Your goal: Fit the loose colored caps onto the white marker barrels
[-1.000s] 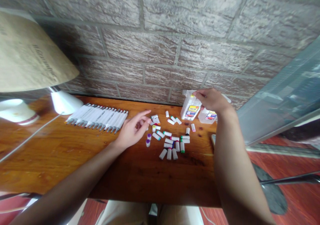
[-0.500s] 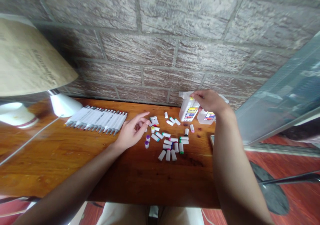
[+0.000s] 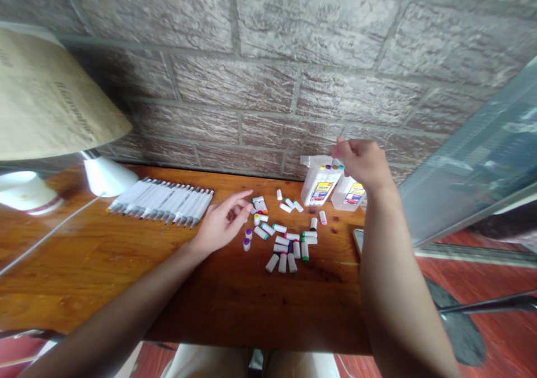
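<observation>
My left hand (image 3: 224, 222) rests over the table beside the loose caps, its index finger stretched out and the others loosely curled; nothing shows in it. My right hand (image 3: 359, 162) is over two clear plastic cases, fingers bent and closed; what they hold, if anything, is hidden. The left case (image 3: 321, 189) stands upright with its lid tipped back, and yellow, purple, brownish and teal marker ends show at its top. The right case (image 3: 347, 194) is partly behind my right forearm. Short white marker caps (image 3: 281, 240) with coloured ends lie scattered between my hands.
A row of white markers (image 3: 161, 200) lies side by side left of my left hand. Further left stand a lamp (image 3: 100, 174) and a paper cup (image 3: 29, 193). A phone (image 3: 358, 238) lies by my right forearm. A brick wall (image 3: 268, 98) closes the back.
My right hand has moved up and right from the left case's top, uncovering more coloured marker ends. My left hand has stayed nearly still, and the caps lie as before.
</observation>
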Motion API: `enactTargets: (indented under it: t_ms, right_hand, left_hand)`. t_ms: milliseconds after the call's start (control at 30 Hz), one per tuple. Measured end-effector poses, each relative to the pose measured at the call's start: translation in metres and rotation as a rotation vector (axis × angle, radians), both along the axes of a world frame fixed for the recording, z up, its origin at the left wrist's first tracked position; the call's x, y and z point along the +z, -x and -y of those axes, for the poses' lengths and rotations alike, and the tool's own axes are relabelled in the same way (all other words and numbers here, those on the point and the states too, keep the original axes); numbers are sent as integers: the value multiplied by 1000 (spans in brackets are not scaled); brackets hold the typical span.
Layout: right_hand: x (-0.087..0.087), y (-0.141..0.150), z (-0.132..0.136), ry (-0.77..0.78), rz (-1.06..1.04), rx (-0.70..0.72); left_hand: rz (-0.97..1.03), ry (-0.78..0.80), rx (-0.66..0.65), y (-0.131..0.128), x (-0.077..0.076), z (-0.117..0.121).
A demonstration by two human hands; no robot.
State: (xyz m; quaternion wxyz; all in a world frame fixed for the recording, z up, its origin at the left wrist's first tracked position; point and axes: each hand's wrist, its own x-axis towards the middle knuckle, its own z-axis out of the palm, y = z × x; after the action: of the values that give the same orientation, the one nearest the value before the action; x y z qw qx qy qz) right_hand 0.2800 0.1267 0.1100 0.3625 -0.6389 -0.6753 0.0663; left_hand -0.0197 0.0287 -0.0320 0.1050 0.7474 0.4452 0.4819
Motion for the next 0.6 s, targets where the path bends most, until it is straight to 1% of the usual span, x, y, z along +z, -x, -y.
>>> enactTargets:
  t_ms: [133,300,367,433,500,533,600]
  right_hand:
    - [5,0,4,-151,-14,-12]
    - [16,4,17,-191,-47,38]
    - [21,11,23,-226,-47,74]
    - [22,22,29,-268,-31,95]
    - [14,38,37,-319,-12,88]
    - [4,47,41,-337,-15,83]
    - [-25,63,47,-331,-57,121]
  left_hand:
    - [0,-4,5,1,1,0]
    - [-23,11,55,2,0,-2]
    - [-22,13,59,2,0,-2]
    - [-15,20,56,3,0,-3]
    - [-9,34,54,4,0,-5]
    - [-8,41,51,5,0,-5]
    - [-8,56,41,6,0,-6]
